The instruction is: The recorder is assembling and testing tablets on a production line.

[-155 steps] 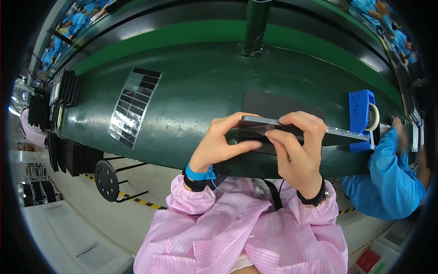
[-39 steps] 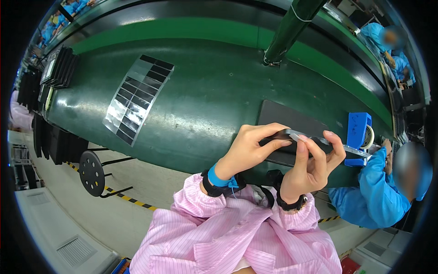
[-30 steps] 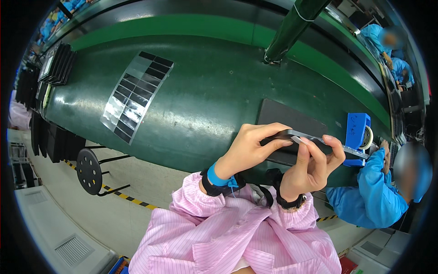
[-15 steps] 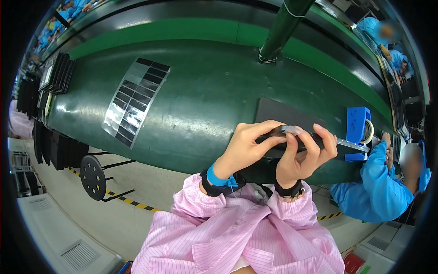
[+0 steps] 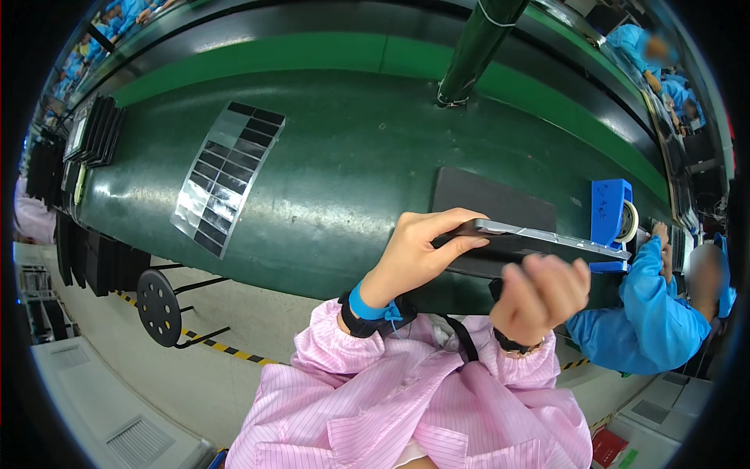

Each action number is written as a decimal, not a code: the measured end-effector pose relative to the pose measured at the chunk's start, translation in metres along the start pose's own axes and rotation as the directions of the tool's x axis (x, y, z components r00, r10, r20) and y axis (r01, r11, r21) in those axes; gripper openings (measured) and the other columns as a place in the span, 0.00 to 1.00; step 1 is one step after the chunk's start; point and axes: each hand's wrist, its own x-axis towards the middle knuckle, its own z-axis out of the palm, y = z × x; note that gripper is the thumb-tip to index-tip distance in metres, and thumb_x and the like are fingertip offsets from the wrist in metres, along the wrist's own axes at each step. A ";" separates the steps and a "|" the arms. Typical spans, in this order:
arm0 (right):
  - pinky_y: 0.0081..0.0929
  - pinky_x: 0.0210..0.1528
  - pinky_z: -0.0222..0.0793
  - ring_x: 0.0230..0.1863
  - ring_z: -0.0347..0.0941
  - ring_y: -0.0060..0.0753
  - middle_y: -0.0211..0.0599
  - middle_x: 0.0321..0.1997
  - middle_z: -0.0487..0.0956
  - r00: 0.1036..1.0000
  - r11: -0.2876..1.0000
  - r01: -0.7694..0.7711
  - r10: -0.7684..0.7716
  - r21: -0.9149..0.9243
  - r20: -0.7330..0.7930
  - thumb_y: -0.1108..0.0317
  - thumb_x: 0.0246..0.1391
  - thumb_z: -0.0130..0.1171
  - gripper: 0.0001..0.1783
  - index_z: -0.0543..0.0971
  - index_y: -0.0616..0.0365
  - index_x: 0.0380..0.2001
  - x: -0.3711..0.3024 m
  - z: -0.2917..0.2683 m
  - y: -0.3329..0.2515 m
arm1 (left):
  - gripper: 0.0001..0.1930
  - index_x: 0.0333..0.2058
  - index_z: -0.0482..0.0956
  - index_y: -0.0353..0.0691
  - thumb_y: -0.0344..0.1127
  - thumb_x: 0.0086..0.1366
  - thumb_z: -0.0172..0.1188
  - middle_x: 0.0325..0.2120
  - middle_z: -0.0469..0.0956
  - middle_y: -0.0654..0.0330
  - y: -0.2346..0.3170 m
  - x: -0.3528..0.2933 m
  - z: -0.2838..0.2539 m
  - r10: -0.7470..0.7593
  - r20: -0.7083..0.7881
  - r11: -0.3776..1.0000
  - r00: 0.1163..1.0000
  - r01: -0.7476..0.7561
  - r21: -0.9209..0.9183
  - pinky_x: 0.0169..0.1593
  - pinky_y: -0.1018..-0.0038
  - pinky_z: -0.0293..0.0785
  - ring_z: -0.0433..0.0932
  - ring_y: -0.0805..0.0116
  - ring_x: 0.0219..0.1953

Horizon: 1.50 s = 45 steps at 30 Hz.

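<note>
My left hand pinches one end of a thin, dark, flat panel. The panel is held edge-on above the bench, its pale shiny edge facing up and its far end reaching right to the tape dispenser. Just below the panel and apart from it is my right hand, its fingers smeared by motion. Behind the panel a dark grey flat rectangle lies on the green bench. A blue wristband circles my left wrist.
A blue tape dispenser with a roll stands at the right, near a co-worker's blue sleeve. Left on the bench lies a sheet of dark rectangular stickers. A green post rises at the back. A black stool stands lower left.
My right hand has come off the panel and dropped down and right. The small grey piece at its fingertips no longer shows there. My left hand keeps its hold.
</note>
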 end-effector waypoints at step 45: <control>0.29 0.35 0.62 0.29 0.73 0.28 0.29 0.26 0.78 0.885 0.841 -0.198 -0.068 0.504 0.461 0.75 0.32 0.59 0.11 0.78 0.56 0.26 0.060 -0.004 0.001 | 0.15 0.35 0.78 0.33 0.22 0.45 0.59 0.30 0.80 0.53 -0.008 -0.019 -0.008 0.137 0.116 0.990 0.984 -0.138 0.001 0.32 0.73 0.75 0.80 0.59 0.30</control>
